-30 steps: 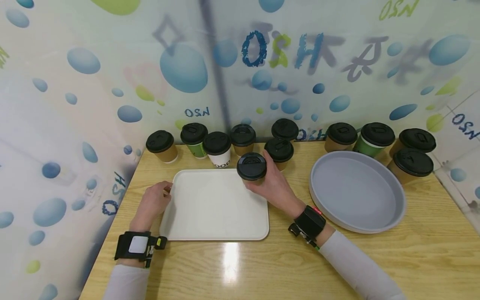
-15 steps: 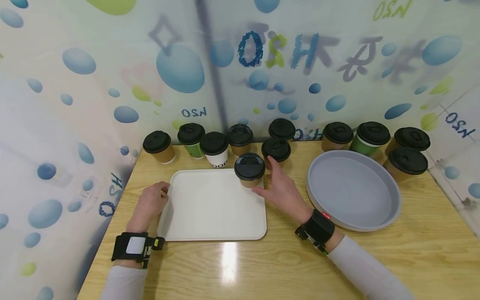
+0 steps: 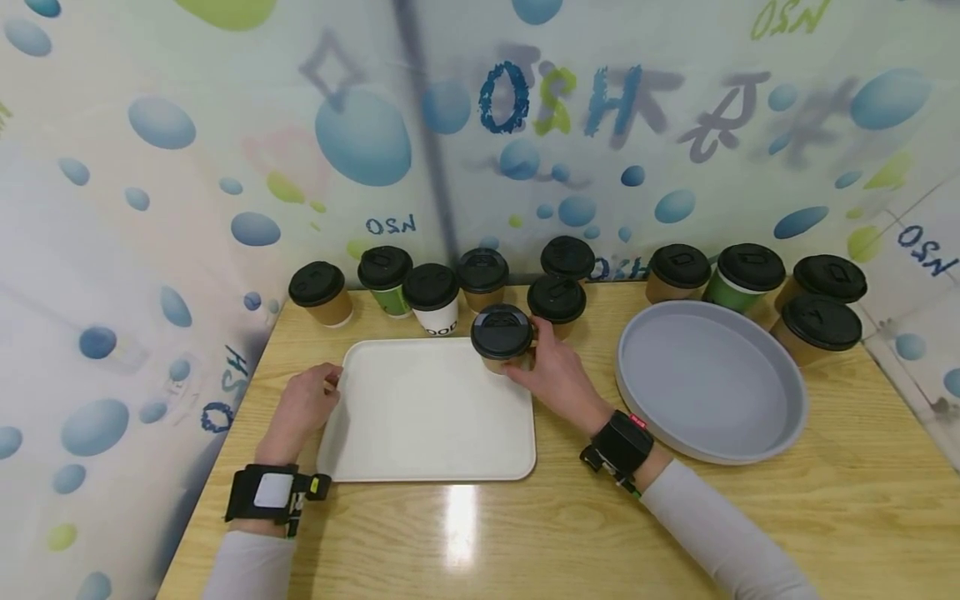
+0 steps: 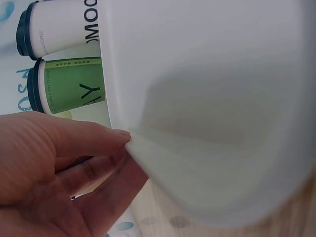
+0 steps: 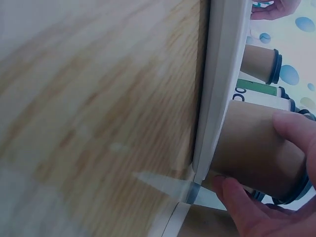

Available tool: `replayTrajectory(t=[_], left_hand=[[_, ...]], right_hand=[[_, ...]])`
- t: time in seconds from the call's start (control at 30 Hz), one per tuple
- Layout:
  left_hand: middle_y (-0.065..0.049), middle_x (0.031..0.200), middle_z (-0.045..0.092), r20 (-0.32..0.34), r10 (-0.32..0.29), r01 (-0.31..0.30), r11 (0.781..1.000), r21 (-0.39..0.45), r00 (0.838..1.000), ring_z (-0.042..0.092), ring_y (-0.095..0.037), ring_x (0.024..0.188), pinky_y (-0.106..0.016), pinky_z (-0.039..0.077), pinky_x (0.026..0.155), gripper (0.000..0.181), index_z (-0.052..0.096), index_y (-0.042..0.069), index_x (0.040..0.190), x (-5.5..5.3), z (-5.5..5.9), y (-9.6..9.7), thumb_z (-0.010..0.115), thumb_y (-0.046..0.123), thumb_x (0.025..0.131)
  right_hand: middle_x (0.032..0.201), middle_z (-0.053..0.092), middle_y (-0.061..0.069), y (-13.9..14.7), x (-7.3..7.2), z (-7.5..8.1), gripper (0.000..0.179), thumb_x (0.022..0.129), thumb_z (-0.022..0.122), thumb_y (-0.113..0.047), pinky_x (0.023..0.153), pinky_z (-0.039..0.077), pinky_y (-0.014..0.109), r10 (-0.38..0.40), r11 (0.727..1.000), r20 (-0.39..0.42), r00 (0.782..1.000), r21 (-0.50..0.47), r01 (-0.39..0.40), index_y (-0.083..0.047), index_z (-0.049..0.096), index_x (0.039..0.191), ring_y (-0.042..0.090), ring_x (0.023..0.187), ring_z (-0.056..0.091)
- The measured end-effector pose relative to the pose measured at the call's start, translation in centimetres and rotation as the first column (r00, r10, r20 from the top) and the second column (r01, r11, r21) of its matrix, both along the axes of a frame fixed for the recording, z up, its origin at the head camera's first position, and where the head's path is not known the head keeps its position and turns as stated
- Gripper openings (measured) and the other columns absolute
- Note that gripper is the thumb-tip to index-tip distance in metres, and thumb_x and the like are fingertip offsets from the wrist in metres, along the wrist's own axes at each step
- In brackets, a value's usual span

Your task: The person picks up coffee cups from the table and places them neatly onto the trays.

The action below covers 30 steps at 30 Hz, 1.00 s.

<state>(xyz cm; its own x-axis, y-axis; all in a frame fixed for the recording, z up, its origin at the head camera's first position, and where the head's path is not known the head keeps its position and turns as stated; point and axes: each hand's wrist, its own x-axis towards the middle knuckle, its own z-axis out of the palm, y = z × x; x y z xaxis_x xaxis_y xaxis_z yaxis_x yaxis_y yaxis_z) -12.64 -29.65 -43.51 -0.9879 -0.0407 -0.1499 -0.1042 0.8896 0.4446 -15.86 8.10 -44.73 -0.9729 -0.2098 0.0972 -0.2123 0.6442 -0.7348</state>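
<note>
A brown paper coffee cup (image 3: 501,333) with a black lid stands upright at the back right corner of a white rectangular tray (image 3: 427,417). My right hand (image 3: 558,379) grips this cup from its right side; in the right wrist view the thumb and fingers lie on opposite sides of the brown wall (image 5: 256,148). At the tray's left edge, my left hand (image 3: 302,408) pinches the rim. The left wrist view has its thumb on top of the tray's rim (image 4: 116,111) and the other fingers below.
Behind the tray stand several lidded cups, among them a white one (image 3: 435,315), a green one (image 3: 392,300) and a brown one (image 3: 330,310). A round grey tray (image 3: 712,383) lies to the right, with more lidded cups (image 3: 813,329) behind it. A patterned curtain (image 3: 480,167) backs the table.
Half a second ago my right hand had loosened and drawn off to the right of the cup. Now its fingers are back around it. My left hand has stayed at the tray's edge.
</note>
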Motion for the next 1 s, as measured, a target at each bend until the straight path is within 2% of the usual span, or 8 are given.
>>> replayTrajectory(t=[0.2, 0.37, 0.53, 0.63, 0.8, 0.9, 1.0], left_hand=[[-0.030, 0.117, 0.064, 0.016, 0.007, -0.007, 1.000, 0.002, 1.000, 0.061, -0.035, 0.090, -0.044, 0.057, 0.075, 0.036, 0.058, -0.013, 0.132, -0.1, -0.1, 0.1, 0.056, -0.006, 0.097], [-0.030, 0.119, 0.063, 0.039, 0.017, -0.017, 1.000, 0.005, 0.999, 0.061, -0.036, 0.093, -0.045, 0.057, 0.077, 0.037, 0.057, -0.013, 0.134, -0.3, 0.0, 0.0, 0.054, -0.006, 0.097], [-0.030, 0.121, 0.063, 0.053, 0.009, -0.010, 1.000, 0.008, 0.999, 0.061, -0.036, 0.095, -0.046, 0.057, 0.078, 0.038, 0.056, -0.013, 0.136, -0.3, 0.0, -0.1, 0.054, -0.005, 0.098], [-0.031, 0.120, 0.062, 0.054, 0.002, -0.002, 1.000, 0.005, 0.999, 0.061, -0.037, 0.095, -0.047, 0.057, 0.078, 0.038, 0.056, -0.013, 0.135, -0.3, 0.0, -0.2, 0.054, -0.006, 0.098], [-0.031, 0.120, 0.062, 0.046, -0.002, 0.002, 1.000, 0.004, 0.999, 0.060, -0.036, 0.093, -0.047, 0.057, 0.077, 0.037, 0.057, -0.013, 0.134, -0.1, 0.2, -0.2, 0.055, -0.005, 0.098], [-0.031, 0.120, 0.062, 0.045, -0.004, 0.004, 1.000, 0.004, 0.999, 0.060, -0.035, 0.092, -0.047, 0.057, 0.077, 0.037, 0.057, -0.013, 0.134, -0.1, 0.2, -0.2, 0.056, -0.005, 0.098], [-0.032, 0.121, 0.062, 0.044, -0.013, 0.012, 1.000, 0.006, 0.999, 0.060, -0.036, 0.092, -0.047, 0.057, 0.077, 0.038, 0.056, -0.014, 0.135, -0.1, 0.3, -0.2, 0.056, -0.005, 0.098]], right_hand=[[0.144, 0.055, 0.026, 0.0, 0.1, 0.1, 0.094, 0.087, 0.085, -0.028, 0.098, 0.052, 0.053, -0.003, 1.000, 0.012, 1.000, -0.002, 0.003, 0.004, 0.028, 0.155, 0.040, 0.125, 0.060], [0.144, 0.055, 0.023, 0.5, 0.7, 0.5, 0.096, 0.088, 0.084, -0.034, 0.099, 0.052, 0.051, -0.011, 1.000, 0.062, 0.998, -0.007, 0.011, 0.002, 0.028, 0.157, 0.037, 0.124, 0.061], [0.135, 0.061, 0.019, 1.7, 1.7, 1.5, 0.077, 0.093, 0.078, -0.032, 0.098, 0.054, 0.049, -0.003, 0.999, 0.075, 0.997, -0.044, 0.007, 0.000, 0.040, 0.152, 0.034, 0.119, 0.065], [0.126, 0.065, 0.017, 2.8, 2.0, 2.1, 0.060, 0.096, 0.073, -0.029, 0.098, 0.053, 0.047, -0.003, 0.997, 0.026, 1.000, -0.073, 0.005, -0.001, 0.050, 0.144, 0.032, 0.114, 0.065], [0.121, 0.065, 0.016, 4.9, 1.8, 2.5, 0.045, 0.100, 0.069, -0.025, 0.095, 0.052, 0.048, -0.108, 0.987, -0.088, 0.990, -0.130, 0.096, -0.001, 0.056, 0.135, 0.033, 0.110, 0.062], [0.124, 0.060, 0.020, 5.7, 1.4, 2.5, 0.048, 0.099, 0.070, -0.022, 0.097, 0.050, 0.052, -0.182, 0.969, -0.103, 0.978, -0.189, 0.160, 0.002, 0.052, 0.137, 0.037, 0.113, 0.059], [0.133, 0.053, 0.023, 6.1, 0.8, 2.1, 0.059, 0.097, 0.072, -0.021, 0.101, 0.047, 0.055, -0.221, 0.953, -0.097, 0.970, -0.231, 0.194, 0.005, 0.046, 0.144, 0.040, 0.122, 0.053]])
